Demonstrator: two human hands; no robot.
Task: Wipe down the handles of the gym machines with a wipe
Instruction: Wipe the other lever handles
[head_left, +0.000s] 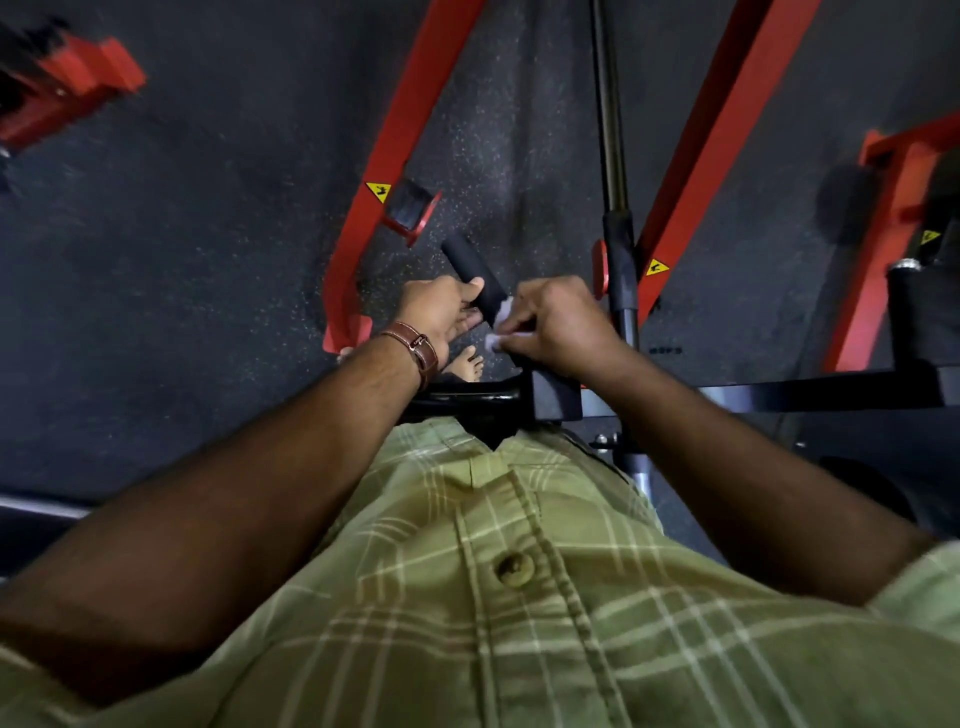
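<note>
Handle (470, 270) | left hand (441, 317) grips it | right hand (556, 325) pinches wipe (498, 332) against it

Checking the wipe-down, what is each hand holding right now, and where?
The right hand grips a white wipe bunched against the black handle. The left hand holds that handle partway along, thumb over it.

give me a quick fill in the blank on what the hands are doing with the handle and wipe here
1. The right hand holds a white ____ against the black handle.
2. The left hand steadies the handle, and its wrist wears a brown ____.
3. The machine's frame bars are painted ____.
4. The person's shirt is a ____ plaid.

Missing words: wipe; watch; red; green
</note>
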